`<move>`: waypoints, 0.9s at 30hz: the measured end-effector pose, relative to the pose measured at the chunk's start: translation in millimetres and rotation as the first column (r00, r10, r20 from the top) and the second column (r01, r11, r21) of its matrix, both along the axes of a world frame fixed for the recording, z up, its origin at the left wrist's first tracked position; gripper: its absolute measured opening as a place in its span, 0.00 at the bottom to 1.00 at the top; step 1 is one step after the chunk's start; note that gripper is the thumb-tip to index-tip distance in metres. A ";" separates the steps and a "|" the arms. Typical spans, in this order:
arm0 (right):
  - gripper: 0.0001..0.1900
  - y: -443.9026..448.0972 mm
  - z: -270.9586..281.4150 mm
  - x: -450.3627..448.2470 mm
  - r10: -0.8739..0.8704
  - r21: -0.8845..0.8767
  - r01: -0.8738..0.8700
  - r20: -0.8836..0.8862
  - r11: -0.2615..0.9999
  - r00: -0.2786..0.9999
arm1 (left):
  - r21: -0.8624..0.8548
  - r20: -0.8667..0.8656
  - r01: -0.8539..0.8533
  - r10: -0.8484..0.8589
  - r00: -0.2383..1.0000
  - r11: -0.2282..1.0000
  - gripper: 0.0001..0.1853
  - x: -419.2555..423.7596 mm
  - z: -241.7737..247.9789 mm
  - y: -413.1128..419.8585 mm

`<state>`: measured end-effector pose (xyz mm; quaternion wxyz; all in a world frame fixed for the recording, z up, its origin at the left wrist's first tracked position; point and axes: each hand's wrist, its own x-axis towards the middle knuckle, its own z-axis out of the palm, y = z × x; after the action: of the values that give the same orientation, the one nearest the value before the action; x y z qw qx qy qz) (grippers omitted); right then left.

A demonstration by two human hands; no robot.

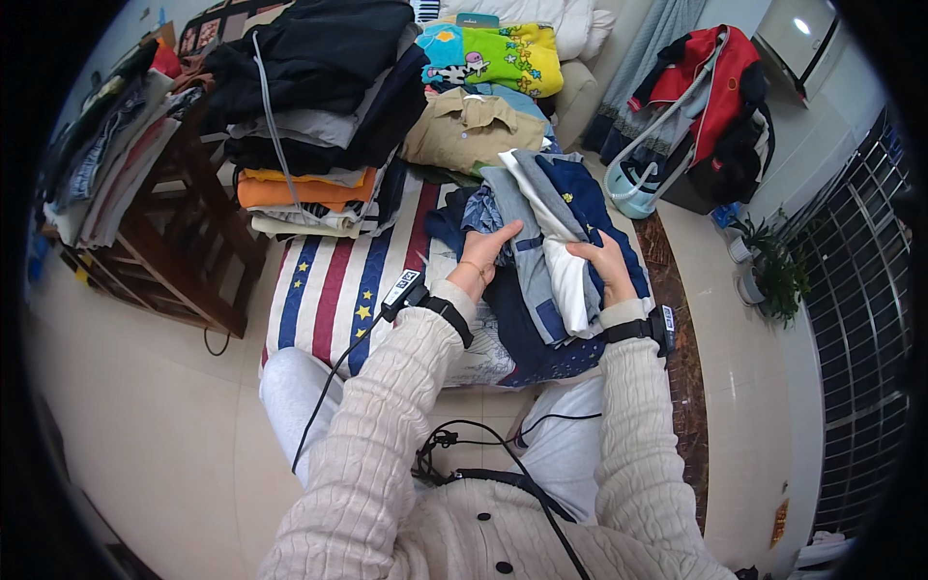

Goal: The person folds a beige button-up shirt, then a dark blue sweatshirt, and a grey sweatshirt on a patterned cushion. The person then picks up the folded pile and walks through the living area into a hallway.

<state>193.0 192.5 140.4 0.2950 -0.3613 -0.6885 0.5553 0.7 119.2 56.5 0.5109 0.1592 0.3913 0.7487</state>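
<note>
My left hand (484, 259) grips the left side of a folded grey garment (528, 250), its thumb on top. My right hand (605, 264) holds a folded white garment (558, 254) lying against the grey one, its thumb over the white edge. Beneath and to the right of them lies a navy garment (580, 190). A crumpled blue patterned cloth (480, 210) is just beyond my left hand. Farther back rests a tan collared shirt (475, 130). The clothes lie on a striped, star-patterned cover (330, 297). My fingers under the folded garments are hidden.
A tall stack of folded clothes (304, 188) stands left on the cover. More clothes lie on a wooden chair (188, 239) at far left. Behind are a bright cartoon blanket (500, 61) and a garment steamer (634, 190) beside a hanging red jacket (707, 87). Cables trail from my wrist straps.
</note>
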 end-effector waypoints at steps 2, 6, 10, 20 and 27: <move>0.22 1.7 -0.8 5.3 0.004 -0.031 -0.006 -0.050 0.999 0.999 | -0.030 -0.006 0.055 -0.055 0.998 0.998 0.34 -0.5 5.9 6.8; 0.20 10.3 -0.6 20.3 -0.016 -0.084 0.002 -0.165 0.996 0.986 | 0.047 -0.112 0.049 -0.044 0.993 0.998 0.34 8.3 10.1 19.9; 0.20 25.9 -0.8 37.3 -0.010 -0.158 -0.030 -0.245 0.987 0.969 | 0.094 -0.229 0.010 0.012 0.973 0.996 0.37 18.7 9.0 30.3; 0.32 34.2 18.7 62.4 -0.088 -0.096 0.070 -0.200 0.993 0.976 | -0.087 -0.588 -0.061 -0.002 0.809 0.994 0.39 21.3 29.1 34.3; 0.24 16.9 24.0 57.4 -0.180 -0.161 0.139 -0.275 0.977 0.945 | -0.024 -0.938 -0.549 0.172 0.302 0.836 0.39 43.5 27.5 15.3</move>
<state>250.4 209.4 164.4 0.4099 -0.3511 -0.5662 0.6230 44.2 134.5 84.0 0.0459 0.3554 0.7526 0.5525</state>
